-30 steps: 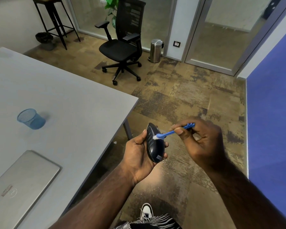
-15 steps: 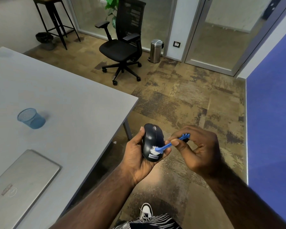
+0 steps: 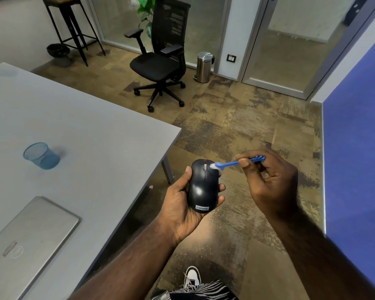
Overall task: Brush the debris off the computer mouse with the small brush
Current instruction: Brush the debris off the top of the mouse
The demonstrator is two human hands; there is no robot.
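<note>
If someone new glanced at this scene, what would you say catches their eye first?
Most likely the black mouse cupped in the left hand off the table's corner, with the right hand holding a small blue brush, its bristles at the scroll wheel. Next, the blue mesh cup and closed laptop on the grey table, and the black chair behind.

A black mouse (image 3: 204,187) is cradled in the left hand (image 3: 182,204) — a blue brush (image 3: 234,163), pinched by the right hand (image 3: 271,180), is laid beside its wheel.
</note>
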